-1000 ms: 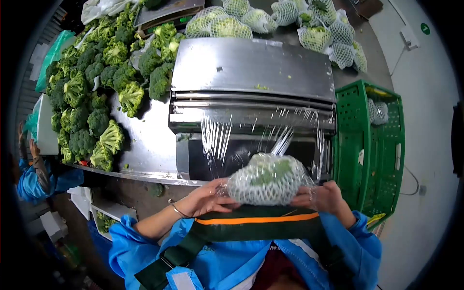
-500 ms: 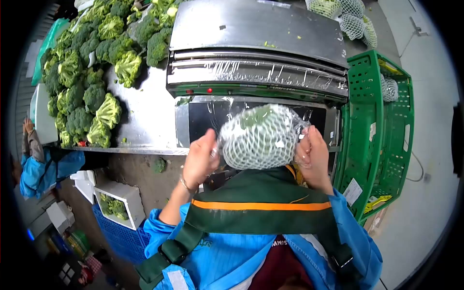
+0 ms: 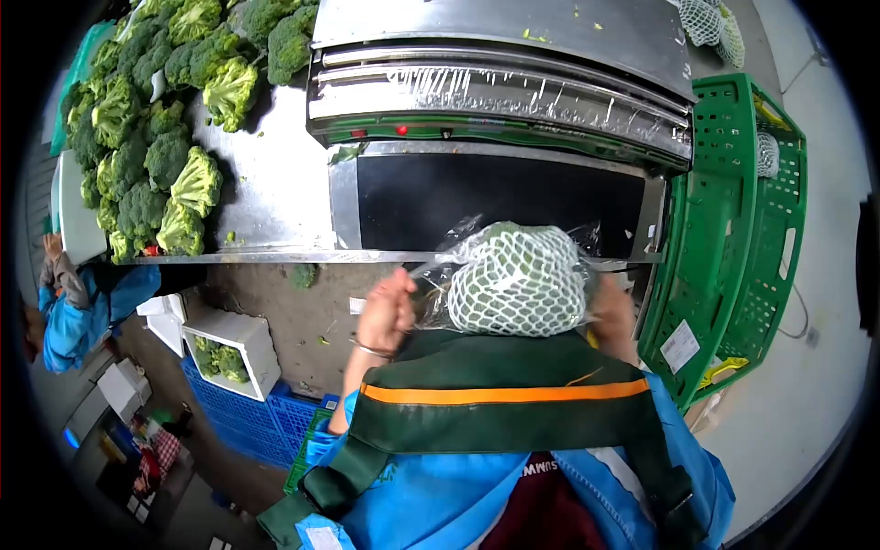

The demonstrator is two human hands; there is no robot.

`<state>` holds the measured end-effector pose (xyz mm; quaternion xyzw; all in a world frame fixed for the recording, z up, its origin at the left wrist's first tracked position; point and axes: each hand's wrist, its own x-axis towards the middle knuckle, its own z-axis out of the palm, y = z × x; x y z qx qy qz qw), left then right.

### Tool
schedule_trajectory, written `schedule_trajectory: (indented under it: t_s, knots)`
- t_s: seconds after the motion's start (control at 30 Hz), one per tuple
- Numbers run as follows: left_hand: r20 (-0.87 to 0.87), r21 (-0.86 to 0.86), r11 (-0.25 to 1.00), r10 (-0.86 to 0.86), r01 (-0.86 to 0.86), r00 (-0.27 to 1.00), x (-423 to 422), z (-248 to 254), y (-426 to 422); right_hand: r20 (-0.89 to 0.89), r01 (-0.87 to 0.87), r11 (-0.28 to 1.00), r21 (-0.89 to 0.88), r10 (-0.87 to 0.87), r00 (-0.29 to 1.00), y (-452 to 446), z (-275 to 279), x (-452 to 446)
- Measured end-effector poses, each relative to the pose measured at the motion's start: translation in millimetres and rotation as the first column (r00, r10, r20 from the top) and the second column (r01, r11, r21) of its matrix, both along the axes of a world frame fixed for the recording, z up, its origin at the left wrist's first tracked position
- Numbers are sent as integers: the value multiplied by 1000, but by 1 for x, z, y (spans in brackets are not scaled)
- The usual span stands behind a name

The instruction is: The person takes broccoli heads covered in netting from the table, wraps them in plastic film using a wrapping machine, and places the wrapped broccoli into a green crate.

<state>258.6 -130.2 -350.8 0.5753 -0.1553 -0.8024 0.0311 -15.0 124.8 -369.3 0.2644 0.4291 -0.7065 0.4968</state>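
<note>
A bundle in white foam netting [image 3: 518,282], with green showing through and clear film around it, is held up close to my chest. My left hand [image 3: 389,310] is closed on the film at the bundle's left side. On the right, my right hand [image 3: 612,312] is blurred against the bundle, its fingers mostly hidden. Beyond them lies the black plate [image 3: 495,197] of the wrapping machine [image 3: 504,101], where short shreds of film cling along the metal bar.
Broccoli heads [image 3: 142,211] are piled on the steel table [image 3: 266,188] at left. Green crates [image 3: 706,247] stand at right. A white box [image 3: 266,353] with broccoli rests on blue crates [image 3: 247,422] below left. A co-worker in blue [image 3: 82,321] is at far left.
The netted bundle has come off the machine, its film parted from the bar, and turned in my hands. My left hand has closed on the film. The view has shifted down.
</note>
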Motion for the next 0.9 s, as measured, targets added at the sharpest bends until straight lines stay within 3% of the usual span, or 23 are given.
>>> schedule_trajectory:
  t_s: [0.03, 0.07, 0.1, 0.13, 0.2, 0.27, 0.37, 0.43, 0.47, 0.5, 0.53, 0.6, 0.63, 0.67, 0.73, 0.77, 0.8, 0.87, 0.9]
  knots:
    - [-116, 51, 998, -14, 20, 993, -1, -20, 13, -145, -140, 990, 16, 141, 979, 9, -40, 16]
    - [6, -153, 982, -111, 111, 994, -11, -32, 20, -249, -236, 972, 5, 230, 941, 10, -72, 32]
    - [367, -640, 627, -260, 445, 893, -38, -44, 29, -350, -311, 946, 97, 325, 879, -7, -68, 43]
    - [511, -585, 450, -442, 675, 737, -49, -47, 32, -386, -371, 903, 216, 428, 817, -11, -52, 52]
    - [-120, -417, 842, -423, 341, 898, -47, -93, 49, -414, -411, 849, 332, 523, 745, -15, -17, 55]
    - [-193, -453, 843, -410, 290, 891, -47, -89, 63, -435, -419, 836, 354, 544, 718, -13, 13, 50]
    - [-128, -848, 490, -556, 200, 821, -78, -38, 48, -482, -449, 829, 334, 560, 674, -23, 28, 37]
    - [-165, -880, 428, -681, 204, 714, -115, 4, 28, -532, -474, 822, 316, 567, 628, -35, 27, 34]
    - [-500, -628, 769, -518, 122, 694, -130, 30, 28, -553, -477, 826, 301, 558, 618, -38, 29, 30]
    - [-706, -243, 969, -209, 47, 676, -145, 56, 29, -574, -475, 832, 286, 546, 611, -40, 35, 24]
    - [-615, -276, 960, -220, 54, 757, -155, 64, 24, -592, -469, 842, 265, 526, 610, -41, 46, 16]
    - [-472, -494, 863, -368, 106, 801, -186, 80, 20, -639, -445, 867, 224, 476, 604, -38, 73, -10]
    - [-220, -692, 660, -579, 292, 785, -208, 98, 21, -666, -419, 884, 208, 442, 601, -33, 89, -26]
    - [-178, -868, 434, -725, 240, 666, -233, 122, 18, -699, -385, 902, 196, 404, 590, -28, 105, -44]
    - [-441, -868, 497, -756, -16, 484, -273, 153, 23, -783, -270, 946, 181, 304, 543, -10, 138, -88]
    - [-204, -979, 198, -894, -57, 398, -285, 172, 9, -828, -188, 966, 176, 248, 502, 2, 152, -113]
    - [77, -986, -123, -935, -114, 345, -293, 186, -13, -875, -99, 978, 181, 206, 437, 18, 161, -142]
    - [325, -901, -431, -732, -38, 599, -309, 189, -61, -942, 56, 983, 177, 152, 300, 56, 165, -212]
    - [360, -841, -540, -536, 17, 764, -321, 179, -94, -934, 68, 991, 113, 83, 347, 72, 154, -250]
